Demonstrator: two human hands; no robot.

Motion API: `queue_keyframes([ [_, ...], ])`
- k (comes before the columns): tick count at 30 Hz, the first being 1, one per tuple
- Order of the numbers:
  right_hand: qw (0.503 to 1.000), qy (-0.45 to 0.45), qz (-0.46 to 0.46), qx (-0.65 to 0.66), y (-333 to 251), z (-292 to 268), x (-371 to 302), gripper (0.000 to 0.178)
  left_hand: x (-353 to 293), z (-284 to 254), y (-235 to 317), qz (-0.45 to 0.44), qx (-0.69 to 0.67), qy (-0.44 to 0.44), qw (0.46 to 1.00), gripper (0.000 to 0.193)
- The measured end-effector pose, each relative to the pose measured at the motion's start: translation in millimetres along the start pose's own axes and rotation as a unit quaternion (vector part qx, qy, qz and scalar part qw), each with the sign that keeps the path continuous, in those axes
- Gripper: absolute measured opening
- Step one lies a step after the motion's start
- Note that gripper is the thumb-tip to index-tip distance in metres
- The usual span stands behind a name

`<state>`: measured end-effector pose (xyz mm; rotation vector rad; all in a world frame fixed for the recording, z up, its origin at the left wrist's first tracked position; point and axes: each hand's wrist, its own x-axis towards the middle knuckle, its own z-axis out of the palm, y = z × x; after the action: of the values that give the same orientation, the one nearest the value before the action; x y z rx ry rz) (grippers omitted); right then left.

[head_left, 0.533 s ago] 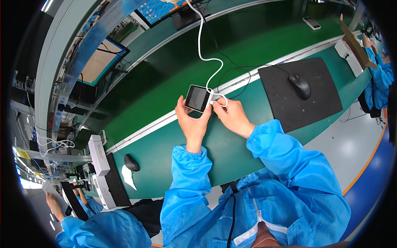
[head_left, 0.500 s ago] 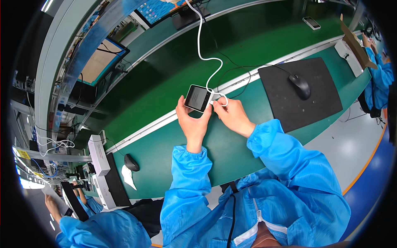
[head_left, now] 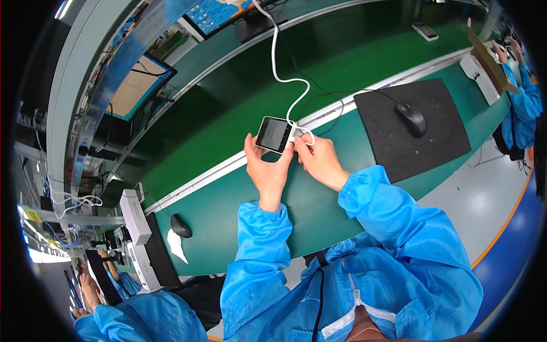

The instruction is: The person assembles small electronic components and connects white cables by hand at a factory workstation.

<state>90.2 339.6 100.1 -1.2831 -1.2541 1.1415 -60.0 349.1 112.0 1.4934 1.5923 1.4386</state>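
A small white handheld device with a dark screen [head_left: 273, 134] is held above the front edge of the green bench, tilted a little. My left hand [head_left: 268, 174] grips it from below, with the thumb at its lower right corner and fingers along its left side. At the device's right side my right hand [head_left: 321, 161] pinches the plug end of a white cable [head_left: 308, 84]. The plug meets the device's side; my fingertips partly cover it, so how deep it sits I cannot tell. From there the cable loops and runs up past the monitor.
On the right lie a black mouse pad [head_left: 387, 128] and mouse [head_left: 413, 119]; another mouse [head_left: 180, 226], crumpled white paper [head_left: 176, 246] and white boxes [head_left: 135, 216] are at left. Farther back are a similar device [head_left: 425, 32] and a monitor [head_left: 219, 16]. Co-workers in blue sit either side.
My hands hold the device and cable almost as before, with only a slight shift. The left co-worker's hand has moved, and the white sheet in it no longer shows. The right co-worker's hands have shifted.
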Motion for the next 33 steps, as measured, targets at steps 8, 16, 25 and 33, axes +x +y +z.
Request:
queue_keyframes([
  [8, 0.998, 0.003, 0.010, 0.057, 27.1, -16.7, 2.8, 0.036, -6.8, 7.3, 1.2, 0.018, 0.041, 0.015, 0.999, 0.102],
  [16, 0.996, -0.062, 0.030, 0.048, 21.1, -6.3, 6.7, 0.037, -16.1, -12.4, -3.0, 0.010, 0.051, 0.066, 0.996, 0.103],
  [25, 0.856, 0.196, -0.276, -0.390, 5.2, -212.1, -43.8, 0.029, -5.9, -5.1, -9.6, -0.001, -0.042, 0.057, 0.997, 0.103],
  [33, 0.774, 0.239, -0.220, -0.544, -8.1, -224.8, -62.7, 0.063, 0.5, -17.5, -17.7, 0.019, -0.022, 0.058, 0.998, 0.090],
])
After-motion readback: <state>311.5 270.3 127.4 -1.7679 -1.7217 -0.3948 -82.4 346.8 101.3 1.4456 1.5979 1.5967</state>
